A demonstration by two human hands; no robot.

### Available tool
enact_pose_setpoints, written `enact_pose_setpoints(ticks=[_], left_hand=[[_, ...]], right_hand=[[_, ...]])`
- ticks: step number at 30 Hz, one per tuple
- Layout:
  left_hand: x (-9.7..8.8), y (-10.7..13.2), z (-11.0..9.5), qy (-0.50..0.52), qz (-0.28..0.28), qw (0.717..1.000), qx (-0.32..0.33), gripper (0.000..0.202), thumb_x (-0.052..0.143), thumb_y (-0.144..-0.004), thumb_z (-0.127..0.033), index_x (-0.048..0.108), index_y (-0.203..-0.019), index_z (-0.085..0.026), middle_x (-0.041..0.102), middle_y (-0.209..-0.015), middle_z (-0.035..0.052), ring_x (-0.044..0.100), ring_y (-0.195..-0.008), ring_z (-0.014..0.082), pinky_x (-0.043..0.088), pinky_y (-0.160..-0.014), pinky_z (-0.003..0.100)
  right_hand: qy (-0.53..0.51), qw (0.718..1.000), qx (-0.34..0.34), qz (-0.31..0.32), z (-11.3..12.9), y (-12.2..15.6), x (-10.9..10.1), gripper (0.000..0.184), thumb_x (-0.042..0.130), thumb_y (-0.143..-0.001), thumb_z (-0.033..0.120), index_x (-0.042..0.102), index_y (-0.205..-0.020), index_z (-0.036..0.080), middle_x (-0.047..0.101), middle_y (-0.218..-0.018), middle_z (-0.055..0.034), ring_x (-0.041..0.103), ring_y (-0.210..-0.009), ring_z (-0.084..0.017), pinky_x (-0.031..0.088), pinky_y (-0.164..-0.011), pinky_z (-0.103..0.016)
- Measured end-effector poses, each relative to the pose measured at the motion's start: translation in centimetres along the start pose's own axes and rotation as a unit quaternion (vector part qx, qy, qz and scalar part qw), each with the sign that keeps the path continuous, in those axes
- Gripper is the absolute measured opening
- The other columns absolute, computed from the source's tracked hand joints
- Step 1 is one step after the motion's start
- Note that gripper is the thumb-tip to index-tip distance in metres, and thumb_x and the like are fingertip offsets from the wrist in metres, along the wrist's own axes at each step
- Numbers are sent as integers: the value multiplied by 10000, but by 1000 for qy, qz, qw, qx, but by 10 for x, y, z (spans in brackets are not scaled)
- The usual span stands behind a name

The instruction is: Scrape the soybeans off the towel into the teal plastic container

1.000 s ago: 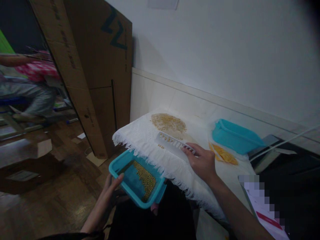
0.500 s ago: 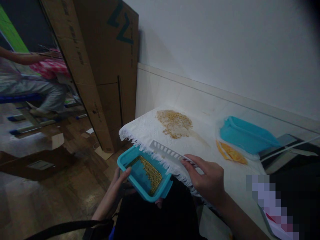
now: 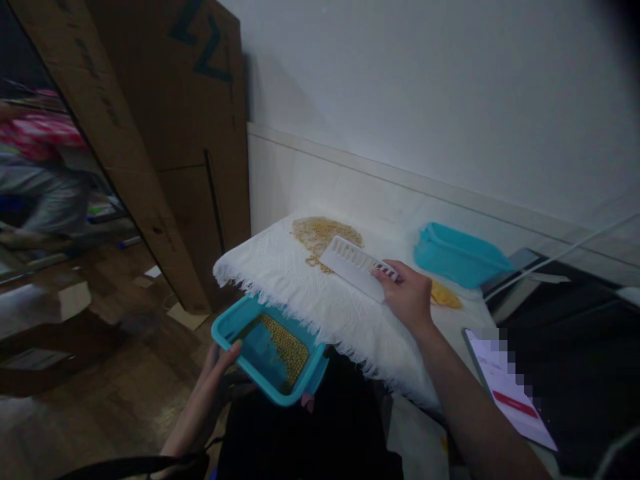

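My left hand is wrapped round the near left rim of a blue plastic container, held tilted just below the table edge. Small yellow beans, like soybeans, lie along its far and right sides. In my right hand is a white slotted plastic plate, gripped by its right end. Its left end reaches the near edge of a spread heap of beans on a fringed white cloth. The container's underside and most of my left fingers are hidden.
A second blue container stands at the right against the wall, with something yellow beside it. A tablet with a lit screen lies nearer. Tall cardboard box at the left; a person sits beyond it.
My right hand has moved the slotted plate from the cloth's front edge up and forward to the bean heap. My left hand keeps the container under the edge. The view has turned slightly right.
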State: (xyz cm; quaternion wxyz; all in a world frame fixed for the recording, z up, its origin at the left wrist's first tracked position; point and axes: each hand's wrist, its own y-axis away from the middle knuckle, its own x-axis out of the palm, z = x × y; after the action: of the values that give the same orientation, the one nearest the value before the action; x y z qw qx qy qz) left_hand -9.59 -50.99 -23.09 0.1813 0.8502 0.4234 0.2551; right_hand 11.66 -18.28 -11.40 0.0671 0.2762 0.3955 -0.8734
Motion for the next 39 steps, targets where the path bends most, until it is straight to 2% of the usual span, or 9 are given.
enact_pose_setpoints(ticks=[4,9,12,15,18,22,28,31,39], left_hand=[[1,-2,1,-5,1,1000,3,1012,1015,-709,-681,561,-1559,-372,787,-1343,138,880,-939,331,766,-789,475],[6,-5,4,15,-13,1000,15,956,1037,-700,-616,624,-1525,-365,819,-1188,90,883,-917,325,760,-896,521],[7,-6,4,12,-8,1000,16,938,1036,-711,-604,631,-1519,-353,812,-1090,64,881,-908,338,759,-899,559],[5,-6,3,-3,-4,1000,12,934,1009,-747,-603,613,-1556,-359,815,-1179,91,880,-909,345,762,-870,586],[4,-6,3,-22,-4,1000,16,940,972,-800,-582,574,-1624,-368,803,-1336,139,879,-930,330,768,-859,551],[4,-7,2,-24,-19,1000,7,956,964,-813,-572,555,-1642,-328,782,-1428,191,879,-922,331,769,-852,516],[8,-5,-3,-1,-13,1000,6,944,986,-802,-546,584,-1625,-322,826,-1385,185,882,-1031,377,744,-933,516],[9,-4,-4,-3,-21,1000,7,901,976,-819,-538,589,-1600,-310,831,-1392,178,875,-1059,365,733,-967,528],[13,3,-8,-4,-13,1000,2,876,967,-812,-543,599,-1580,-341,842,-1378,165,875,-1066,399,741,-920,536]], right_hand=[[-10,1000,21,11,-2,6,3,301,755,-872,420,908,-1001,195,817,-736,-57,667,-566,-211,528,-606,-330],[-4,1000,22,12,0,3,2,254,757,-873,367,903,-999,202,826,-764,-49,659,-583,-199,529,-630,-324],[-5,1000,28,5,1,1,-2,276,762,-858,374,906,-1007,192,830,-769,-51,657,-586,-198,527,-628,-322],[-2,1000,21,-7,1,-1,-8,278,770,-832,370,907,-991,187,844,-794,-57,669,-597,-199,536,-642,-324],[0,1000,12,1,3,-3,-14,258,774,-814,350,905,-966,187,831,-762,-47,655,-573,-194,524,-621,-317],[3,1000,20,6,4,-6,-19,253,778,-809,337,904,-971,189,823,-739,-38,639,-555,-191,511,-601,-313],[8,1000,23,4,6,-7,-20,225,780,-799,307,903,-943,184,827,-750,-45,667,-588,-200,503,-618,-315],[12,1000,18,5,4,-8,-21,217,789,-805,301,903,-952,190,829,-761,-41,671,-590,-199,505,-626,-314],[12,1000,19,21,-1,-9,-24,203,796,-791,311,896,-926,199,822,-742,-35,672,-594,-206,504,-635,-325]])
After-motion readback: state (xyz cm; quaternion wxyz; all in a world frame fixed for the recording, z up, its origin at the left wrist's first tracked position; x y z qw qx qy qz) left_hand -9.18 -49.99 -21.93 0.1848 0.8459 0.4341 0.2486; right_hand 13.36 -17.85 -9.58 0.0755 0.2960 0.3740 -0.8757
